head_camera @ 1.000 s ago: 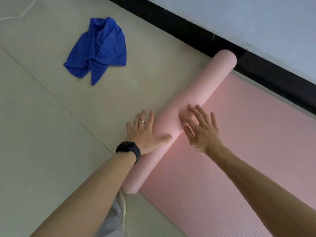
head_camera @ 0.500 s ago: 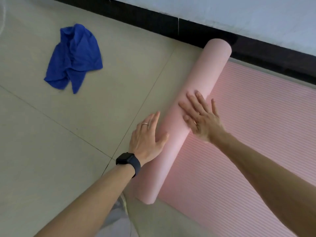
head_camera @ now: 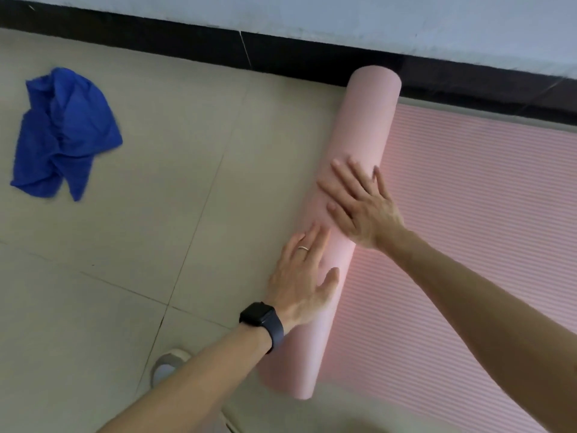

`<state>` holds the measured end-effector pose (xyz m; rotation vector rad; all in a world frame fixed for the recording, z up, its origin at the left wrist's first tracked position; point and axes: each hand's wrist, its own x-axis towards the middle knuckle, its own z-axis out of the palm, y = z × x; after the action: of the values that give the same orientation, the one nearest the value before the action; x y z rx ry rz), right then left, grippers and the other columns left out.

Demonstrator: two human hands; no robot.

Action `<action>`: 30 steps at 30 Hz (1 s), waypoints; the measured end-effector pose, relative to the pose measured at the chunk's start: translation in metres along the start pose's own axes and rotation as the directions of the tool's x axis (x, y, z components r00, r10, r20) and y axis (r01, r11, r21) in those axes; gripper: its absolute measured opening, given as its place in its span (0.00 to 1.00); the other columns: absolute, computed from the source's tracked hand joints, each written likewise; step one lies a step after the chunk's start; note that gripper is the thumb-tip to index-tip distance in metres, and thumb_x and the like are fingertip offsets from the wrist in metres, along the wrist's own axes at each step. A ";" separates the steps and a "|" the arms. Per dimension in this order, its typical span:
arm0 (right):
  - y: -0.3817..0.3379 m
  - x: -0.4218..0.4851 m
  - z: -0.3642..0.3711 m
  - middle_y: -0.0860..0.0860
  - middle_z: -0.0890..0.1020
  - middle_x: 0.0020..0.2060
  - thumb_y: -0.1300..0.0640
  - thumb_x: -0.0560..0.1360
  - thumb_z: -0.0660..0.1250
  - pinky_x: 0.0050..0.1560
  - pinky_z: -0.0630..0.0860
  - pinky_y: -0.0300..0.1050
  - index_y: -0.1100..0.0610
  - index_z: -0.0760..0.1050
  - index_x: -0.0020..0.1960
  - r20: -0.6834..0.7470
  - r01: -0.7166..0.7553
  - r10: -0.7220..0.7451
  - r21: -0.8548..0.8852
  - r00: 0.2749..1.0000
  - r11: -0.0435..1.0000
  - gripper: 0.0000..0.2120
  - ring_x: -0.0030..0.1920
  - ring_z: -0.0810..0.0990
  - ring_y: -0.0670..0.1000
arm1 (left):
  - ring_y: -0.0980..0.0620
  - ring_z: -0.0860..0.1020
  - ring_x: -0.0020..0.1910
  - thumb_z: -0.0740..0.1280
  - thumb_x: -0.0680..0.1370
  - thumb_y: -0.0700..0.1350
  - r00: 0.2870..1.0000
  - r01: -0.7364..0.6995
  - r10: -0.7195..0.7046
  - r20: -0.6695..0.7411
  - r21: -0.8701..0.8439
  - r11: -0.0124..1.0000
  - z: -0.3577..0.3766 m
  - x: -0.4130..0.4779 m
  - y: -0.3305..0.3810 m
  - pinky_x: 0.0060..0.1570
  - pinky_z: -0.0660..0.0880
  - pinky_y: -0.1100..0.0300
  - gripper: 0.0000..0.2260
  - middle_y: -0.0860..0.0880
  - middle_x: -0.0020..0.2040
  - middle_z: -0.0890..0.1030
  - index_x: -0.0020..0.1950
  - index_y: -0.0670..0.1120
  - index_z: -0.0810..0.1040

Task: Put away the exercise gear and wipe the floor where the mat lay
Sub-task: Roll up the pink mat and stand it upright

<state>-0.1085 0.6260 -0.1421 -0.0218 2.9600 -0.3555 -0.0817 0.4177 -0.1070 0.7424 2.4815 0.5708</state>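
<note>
The pink mat (head_camera: 499, 214) lies on the floor (head_camera: 156, 214) along the wall, partly rolled into a thick tube (head_camera: 359, 135); the left hand (head_camera: 301, 276) and the right hand (head_camera: 362, 207) press flat on the tube, fingers straight, gripping nothing.

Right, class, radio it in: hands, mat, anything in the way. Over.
Left hand and right hand open, pressing flat on the roll. Pink mat part rolled, rest flat beside the wall. Blue cloth on the tiles, clear of the roll.
</note>
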 end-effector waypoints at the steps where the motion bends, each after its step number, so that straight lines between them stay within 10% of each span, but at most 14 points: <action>1: 0.010 -0.012 -0.002 0.43 0.43 0.80 0.40 0.83 0.40 0.77 0.44 0.64 0.38 0.46 0.80 0.004 -0.028 0.028 0.011 1.000 1.000 0.25 0.80 0.38 0.50 | 0.47 0.62 0.74 0.56 0.78 0.57 0.996 -0.080 0.080 -0.033 0.026 0.997 -0.009 0.002 -0.003 0.72 0.64 0.48 0.32 0.54 0.81 0.56 0.81 0.53 0.52; 5: 0.037 -0.047 -0.015 0.38 0.35 0.78 0.40 0.84 0.40 0.77 0.40 0.62 0.33 0.37 0.77 0.046 -0.077 0.075 0.035 0.996 0.996 0.24 0.79 0.35 0.47 | 0.51 0.52 0.80 0.53 0.79 0.65 0.959 -0.282 0.264 0.100 0.330 0.901 -0.024 0.028 -0.016 0.77 0.53 0.46 0.35 0.55 0.82 0.47 0.82 0.54 0.45; 9: 0.039 -0.062 -0.029 0.44 0.43 0.81 0.42 0.84 0.46 0.77 0.43 0.62 0.35 0.49 0.79 0.010 -0.100 0.100 0.067 0.995 0.993 0.23 0.80 0.43 0.51 | 0.52 0.41 0.80 0.49 0.78 0.68 0.932 -0.362 0.319 0.172 0.386 0.849 -0.009 0.037 -0.010 0.77 0.46 0.39 0.37 0.55 0.81 0.40 0.81 0.54 0.39; 13: 0.044 -0.080 -0.043 0.53 0.66 0.76 0.47 0.81 0.57 0.72 0.64 0.61 0.50 0.74 0.69 -0.189 -0.178 0.210 0.175 0.959 0.969 0.19 0.76 0.63 0.56 | 0.51 0.46 0.81 0.49 0.80 0.64 0.833 -0.551 0.513 0.207 0.392 0.736 0.002 0.051 0.012 0.76 0.50 0.39 0.33 0.51 0.82 0.49 0.82 0.49 0.52; 18: 0.051 -0.133 -0.027 0.54 0.74 0.68 0.55 0.79 0.58 0.59 0.75 0.59 0.58 0.73 0.64 -0.284 -0.426 0.539 0.374 0.793 0.824 0.16 0.65 0.73 0.58 | 0.49 0.61 0.78 0.57 0.80 0.50 0.570 -0.812 0.755 0.325 0.364 0.456 0.031 0.088 0.089 0.74 0.57 0.40 0.20 0.46 0.71 0.74 0.68 0.44 0.76; 23: 0.032 -0.214 -0.038 0.54 0.71 0.70 0.52 0.80 0.60 0.67 0.70 0.54 0.59 0.66 0.71 -0.021 -0.718 0.814 0.457 0.581 0.525 0.22 0.68 0.69 0.56 | 0.46 0.54 0.79 0.46 0.81 0.54 0.633 -0.773 0.511 0.581 0.514 0.373 0.079 0.087 0.170 0.76 0.40 0.42 0.28 0.48 0.74 0.71 0.76 0.44 0.65; 30: -0.071 -0.267 -0.033 0.48 0.51 0.79 0.33 0.76 0.58 0.75 0.60 0.53 0.52 0.40 0.80 0.487 -0.832 0.702 0.476 0.519 0.285 0.44 0.77 0.55 0.55 | 0.40 0.66 0.73 0.54 0.79 0.55 0.692 -0.710 0.485 0.534 0.622 0.329 0.116 0.087 0.210 0.76 0.50 0.43 0.24 0.40 0.69 0.75 0.70 0.45 0.72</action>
<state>0.1491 0.5741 -0.0520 1.3548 2.0585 -1.1264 0.0010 0.6585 -0.1207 2.0249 2.0326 -0.5284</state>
